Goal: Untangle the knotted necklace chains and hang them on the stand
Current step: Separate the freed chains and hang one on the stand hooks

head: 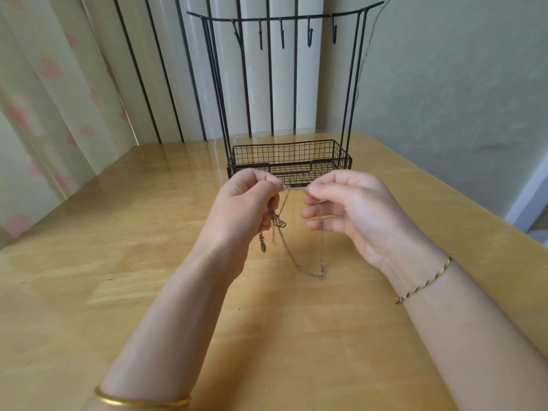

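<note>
Thin gold necklace chains hang between my two hands above the wooden table. My left hand pinches one end at the top and also holds a knotted clump with small pendants dangling below it. My right hand pinches the chain a short way to the right, its other fingers loosely spread. A long loop droops down and touches the table. Just behind my hands stands the black wire stand, with a mesh basket at its base and several bare hooks on its top bar.
The stand sits near the table's far edge, in front of a wall with vertical black bars and a curtain with pink hearts at the left. The table's right edge runs diagonally close to my right forearm.
</note>
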{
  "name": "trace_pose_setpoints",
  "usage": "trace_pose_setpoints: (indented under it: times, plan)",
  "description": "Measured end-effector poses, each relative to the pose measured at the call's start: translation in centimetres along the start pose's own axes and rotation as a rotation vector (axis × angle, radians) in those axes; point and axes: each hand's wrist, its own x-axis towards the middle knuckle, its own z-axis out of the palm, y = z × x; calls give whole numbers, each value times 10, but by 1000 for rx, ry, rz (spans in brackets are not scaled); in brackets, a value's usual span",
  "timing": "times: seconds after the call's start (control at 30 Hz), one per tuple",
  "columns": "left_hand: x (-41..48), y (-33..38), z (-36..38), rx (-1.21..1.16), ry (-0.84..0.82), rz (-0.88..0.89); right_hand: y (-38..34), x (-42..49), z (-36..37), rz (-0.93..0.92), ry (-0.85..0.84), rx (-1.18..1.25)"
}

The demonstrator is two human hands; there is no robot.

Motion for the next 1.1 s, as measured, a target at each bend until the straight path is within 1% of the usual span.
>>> trace_pose_setpoints:
  times: [0.27, 0.43, 0.57, 0.67, 0.73, 0.83, 0.9, 0.97, 1.1]
  plan:
    - [0, 0, -2, 69, 23, 4, 1, 0, 1, 28, -55, 70]
    - [0, 0, -2, 48, 33, 10, 3, 1, 0, 3, -22, 0]
    - [-1, 0, -2, 29, 31, 5, 4, 1, 0, -35, -2, -2]
    - [-1, 0, -1, 13, 38, -2, 2, -1, 2, -48, -40, 50]
    - [-1, 1, -1, -5, 44, 2, 1, -3, 3, -22, -80, 81]
    - [-2, 2, -2, -3, 47, 22, 1, -3, 2, 41, -110, -10]
    - [-3, 2, -1, -4, 44, 29, 3, -4, 4, 47, -116, -136]
    - [-3, 2, 0, -4, 34, 31, 6, -5, 5, 37, -122, -208]
    - [-4, 2, 1, -28, 14, 37, 6, -5, 6, 45, -124, -205]
